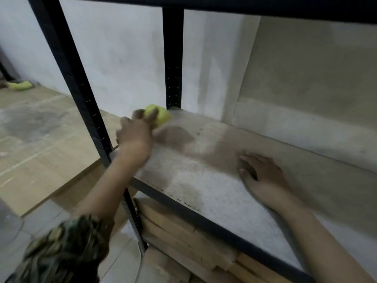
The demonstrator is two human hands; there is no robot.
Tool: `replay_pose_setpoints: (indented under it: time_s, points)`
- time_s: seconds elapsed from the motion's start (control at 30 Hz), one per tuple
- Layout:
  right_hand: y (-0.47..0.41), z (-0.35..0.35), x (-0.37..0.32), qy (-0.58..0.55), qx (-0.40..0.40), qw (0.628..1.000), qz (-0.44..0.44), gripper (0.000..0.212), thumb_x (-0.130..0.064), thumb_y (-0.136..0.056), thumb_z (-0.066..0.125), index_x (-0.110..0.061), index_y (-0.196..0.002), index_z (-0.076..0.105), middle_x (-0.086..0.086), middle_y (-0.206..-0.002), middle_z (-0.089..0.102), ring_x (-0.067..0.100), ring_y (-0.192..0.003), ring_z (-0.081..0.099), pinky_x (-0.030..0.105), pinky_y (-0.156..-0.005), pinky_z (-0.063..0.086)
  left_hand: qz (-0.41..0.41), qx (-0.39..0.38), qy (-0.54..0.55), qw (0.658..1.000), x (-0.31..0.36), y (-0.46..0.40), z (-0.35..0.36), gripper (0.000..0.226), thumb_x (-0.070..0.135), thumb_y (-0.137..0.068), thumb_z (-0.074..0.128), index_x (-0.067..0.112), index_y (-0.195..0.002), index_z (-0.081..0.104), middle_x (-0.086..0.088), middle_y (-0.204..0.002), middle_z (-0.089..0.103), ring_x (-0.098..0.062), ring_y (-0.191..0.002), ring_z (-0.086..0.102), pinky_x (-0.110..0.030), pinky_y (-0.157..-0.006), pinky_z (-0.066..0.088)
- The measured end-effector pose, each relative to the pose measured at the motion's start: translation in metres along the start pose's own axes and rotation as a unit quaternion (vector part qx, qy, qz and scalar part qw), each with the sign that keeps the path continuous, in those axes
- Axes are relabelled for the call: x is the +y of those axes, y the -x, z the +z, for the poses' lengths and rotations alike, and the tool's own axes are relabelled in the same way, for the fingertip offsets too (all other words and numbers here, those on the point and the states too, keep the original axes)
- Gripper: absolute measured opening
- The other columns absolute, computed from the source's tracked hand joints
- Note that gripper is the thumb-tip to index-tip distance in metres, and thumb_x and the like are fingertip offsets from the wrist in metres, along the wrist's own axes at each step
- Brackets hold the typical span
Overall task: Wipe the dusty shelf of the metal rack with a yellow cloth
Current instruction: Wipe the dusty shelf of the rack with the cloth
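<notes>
The dusty shelf (204,180) of the black metal rack (81,94) runs across the middle of the view, pale with dust and streaked with darker patches. My left hand (135,131) grips a bunched yellow cloth (161,115) at the shelf's far left corner, close to the rear upright (173,58). The hand is motion-blurred. My right hand (263,176) rests flat on the shelf to the right, fingers spread and holding nothing.
Stacked wooden planks (183,237) lie on the level below. A beige board (316,78) leans against the white wall behind the shelf. Another yellow-green object (19,85) lies on the wooden floor far left. The upper shelf's beam (224,5) crosses overhead.
</notes>
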State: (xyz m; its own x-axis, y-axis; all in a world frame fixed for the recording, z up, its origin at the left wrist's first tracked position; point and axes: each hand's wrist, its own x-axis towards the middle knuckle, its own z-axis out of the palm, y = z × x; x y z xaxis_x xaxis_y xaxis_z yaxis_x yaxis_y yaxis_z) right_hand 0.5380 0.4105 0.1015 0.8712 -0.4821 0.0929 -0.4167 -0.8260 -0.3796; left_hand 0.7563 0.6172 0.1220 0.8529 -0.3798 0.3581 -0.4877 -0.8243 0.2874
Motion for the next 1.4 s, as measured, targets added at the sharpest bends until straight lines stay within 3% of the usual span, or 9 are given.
replay_pose_setpoints:
  time_s: [0.13, 0.33, 0.57, 0.73, 0.87, 0.97, 1.1, 1.27, 1.4]
  points:
    - [0.000, 0.000, 0.001, 0.010, -0.011, 1.000, 0.003, 0.045, -0.035, -0.095, 0.044, -0.024, -0.138, 0.041, -0.004, -0.149, 0.035, 0.019, -0.136, 0.028, 0.037, -0.115, 0.021, 0.121, -0.031, -0.014, 0.992, 0.027, 0.084, 0.006, 0.052, 0.021, -0.094, 0.046, 0.039, -0.140, 0.030, 0.006, -0.152, 0.028, -0.032, -0.121, 0.039, -0.048, -0.095, 0.038]
    - [0.002, -0.001, -0.001, 0.018, -0.015, 1.000, 0.001, 0.046, -0.035, -0.095, 0.043, -0.026, -0.139, 0.038, -0.006, -0.150, 0.034, 0.017, -0.137, 0.027, 0.034, -0.115, 0.019, 0.058, -0.049, -0.042, 0.996, 0.001, 0.047, 0.019, 0.045, 0.025, -0.095, 0.042, 0.030, -0.140, 0.037, 0.003, -0.151, 0.032, -0.035, -0.126, 0.039, -0.049, -0.103, 0.030]
    - [0.003, 0.000, 0.000, 0.008, -0.005, 1.000, -0.002, 0.045, -0.034, -0.095, 0.044, -0.026, -0.138, 0.040, -0.005, -0.148, 0.036, 0.018, -0.136, 0.028, 0.035, -0.114, 0.020, -0.009, -0.010, -0.037, 0.999, -0.031, -0.025, 0.025, 0.046, 0.001, -0.085, 0.041, 0.013, -0.129, 0.051, -0.021, -0.124, 0.054, -0.046, -0.099, 0.051, -0.043, -0.088, 0.040]
    - [0.001, 0.000, 0.001, 0.010, -0.007, 1.000, -0.004, 0.045, -0.036, -0.094, 0.044, -0.027, -0.138, 0.041, -0.006, -0.148, 0.037, 0.018, -0.136, 0.029, 0.035, -0.114, 0.020, 0.037, 0.037, 0.014, 0.999, -0.029, -0.006, 0.007, 0.057, -0.005, -0.088, 0.038, 0.022, -0.137, 0.044, -0.009, -0.142, 0.045, -0.043, -0.115, 0.043, -0.046, -0.097, 0.041]
    - [0.000, -0.002, -0.002, 0.009, -0.010, 1.000, 0.002, 0.045, -0.035, -0.094, 0.044, -0.027, -0.138, 0.040, -0.006, -0.149, 0.035, 0.018, -0.136, 0.027, 0.035, -0.114, 0.019, 0.124, -0.039, 0.000, 0.991, -0.032, 0.025, 0.016, 0.039, 0.019, -0.095, 0.041, 0.026, -0.132, 0.049, -0.013, -0.143, 0.044, -0.042, -0.123, 0.039, -0.048, -0.104, 0.034]
    - [0.001, -0.001, -0.003, 0.007, -0.009, 1.000, 0.004, 0.044, -0.035, -0.094, 0.045, -0.027, -0.138, 0.041, -0.005, -0.149, 0.035, 0.020, -0.136, 0.027, 0.035, -0.113, 0.021, 0.132, -0.109, -0.003, 0.985, -0.040, 0.020, 0.010, 0.052, 0.051, -0.088, 0.039, 0.032, -0.136, 0.044, -0.012, -0.147, 0.038, -0.034, -0.134, 0.035, -0.048, -0.109, 0.030]
    - [0.001, -0.001, -0.003, 0.006, -0.006, 1.000, 0.004, 0.044, -0.034, -0.094, 0.046, -0.027, -0.137, 0.042, -0.005, -0.148, 0.036, 0.021, -0.135, 0.028, 0.035, -0.112, 0.021, 0.120, -0.117, -0.013, 0.986, -0.038, 0.012, 0.005, 0.059, 0.059, -0.086, 0.047, 0.038, -0.139, 0.036, 0.001, -0.149, 0.036, -0.028, -0.132, 0.039, -0.042, -0.097, 0.042]
    - [0.000, -0.001, -0.004, 0.010, -0.011, 1.000, 0.009, 0.044, -0.034, -0.094, 0.044, -0.027, -0.137, 0.041, -0.004, -0.149, 0.035, 0.022, -0.135, 0.028, 0.036, -0.112, 0.021, 0.147, -0.071, -0.008, 0.987, -0.033, 0.027, 0.004, 0.054, 0.058, -0.086, 0.036, 0.033, -0.132, 0.049, 0.003, -0.138, 0.051, -0.027, -0.121, 0.053, -0.039, -0.087, 0.048]
    - [-0.001, -0.001, -0.005, 0.016, -0.011, 1.000, 0.014, 0.043, -0.035, -0.094, 0.044, -0.028, -0.136, 0.042, -0.003, -0.148, 0.035, 0.023, -0.134, 0.028, 0.038, -0.109, 0.022, 0.238, -0.078, 0.024, 0.968, -0.002, 0.081, -0.013, 0.064, 0.065, -0.088, 0.019, 0.028, -0.128, 0.053, -0.004, -0.120, 0.065, -0.026, -0.091, 0.068, -0.037, -0.065, 0.056]
